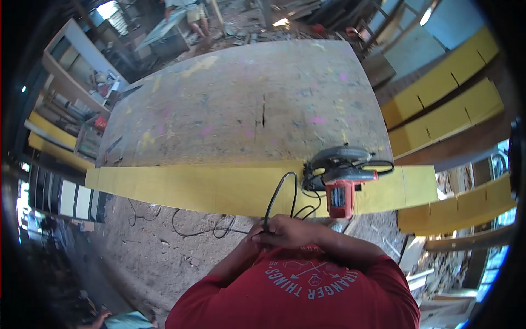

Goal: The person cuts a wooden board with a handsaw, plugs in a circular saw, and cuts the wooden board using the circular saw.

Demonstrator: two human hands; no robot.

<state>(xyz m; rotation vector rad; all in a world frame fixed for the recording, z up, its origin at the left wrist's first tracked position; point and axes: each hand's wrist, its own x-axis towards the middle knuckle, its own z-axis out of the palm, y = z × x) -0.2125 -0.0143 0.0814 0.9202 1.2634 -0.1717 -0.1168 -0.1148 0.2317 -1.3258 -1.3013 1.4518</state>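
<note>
My two hands are together in front of my chest, just short of the table edge. Closed fingers of my right hand lie over the black power cord, which loops up from the hands toward the saw. My left hand is pressed against the right one, closed around the cord too; its fingers are partly hidden. A circular saw with a red motor housing rests on a long yellow board, right of my hands. The board lies along the near edge of the worktable.
Slotted yellow boards lie at the right, with another slotted yellow board lower down. More cord trails over the dirt floor. An open cabinet frame stands at the left. Another person is beyond the table.
</note>
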